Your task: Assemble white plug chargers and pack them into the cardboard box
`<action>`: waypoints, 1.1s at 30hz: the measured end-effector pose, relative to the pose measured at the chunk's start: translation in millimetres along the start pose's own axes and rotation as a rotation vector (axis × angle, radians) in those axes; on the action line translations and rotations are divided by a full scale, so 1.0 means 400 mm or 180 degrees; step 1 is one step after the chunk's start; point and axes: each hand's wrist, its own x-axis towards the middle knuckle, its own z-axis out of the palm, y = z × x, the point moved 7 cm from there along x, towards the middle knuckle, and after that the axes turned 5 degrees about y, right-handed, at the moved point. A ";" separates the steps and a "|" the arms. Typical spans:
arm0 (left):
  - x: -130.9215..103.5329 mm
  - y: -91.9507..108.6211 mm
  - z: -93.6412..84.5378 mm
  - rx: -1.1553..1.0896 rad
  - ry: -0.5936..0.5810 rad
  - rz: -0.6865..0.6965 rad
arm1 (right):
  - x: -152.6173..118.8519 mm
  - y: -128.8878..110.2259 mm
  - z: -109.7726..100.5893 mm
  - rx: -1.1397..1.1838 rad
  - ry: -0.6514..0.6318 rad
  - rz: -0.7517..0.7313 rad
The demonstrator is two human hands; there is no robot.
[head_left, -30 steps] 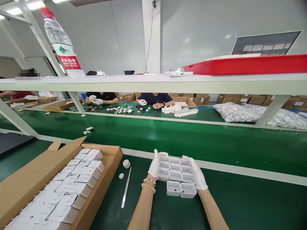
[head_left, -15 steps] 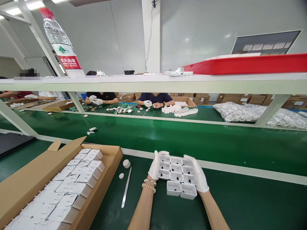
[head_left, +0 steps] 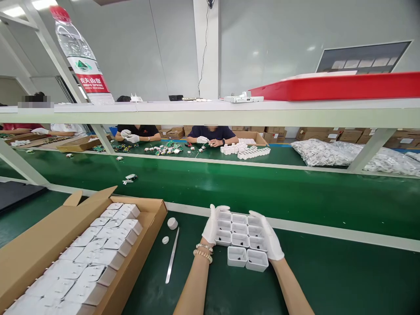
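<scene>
Several open white plastic boxes [head_left: 239,229] stand in rows on the green table, with small dark bits inside some of them. Two more boxes [head_left: 257,260] sit in front, on the near side. My left hand [head_left: 212,225], in a white glove, lies along the left side of the rows with its fingers extended. Along the right side rests my gloved right hand [head_left: 269,238], fingers stretched out flat. The rows are enclosed between both palms.
A cardboard carton [head_left: 138,258] of white housings stands at the left. Metal tweezers [head_left: 172,258] and two white round pieces [head_left: 172,223] lie beside it. Beyond is a green conveyor [head_left: 229,188] under a shelf [head_left: 197,114] bearing a bottle [head_left: 83,65]; people sit across.
My right hand has shifted slightly left against the boxes. Small parts on the conveyor have moved a little to the right.
</scene>
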 end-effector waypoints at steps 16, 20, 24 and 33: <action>-0.040 0.064 0.020 0.0160 0.0042 0.0222 | 0.027 0.038 -0.036 0.0393 -0.0321 -0.0025; -0.067 0.065 0.029 0.0190 0.0024 0.0340 | 0.000 0.034 -0.019 0.0329 -0.0450 -0.0025; -0.073 0.079 0.052 0.0236 -0.0090 0.0484 | -0.009 0.030 -0.002 0.0270 -0.0453 -0.0080; -0.081 0.118 0.082 0.0354 -0.0350 0.0762 | 0.006 -0.002 -0.010 0.0138 -0.0197 -0.0652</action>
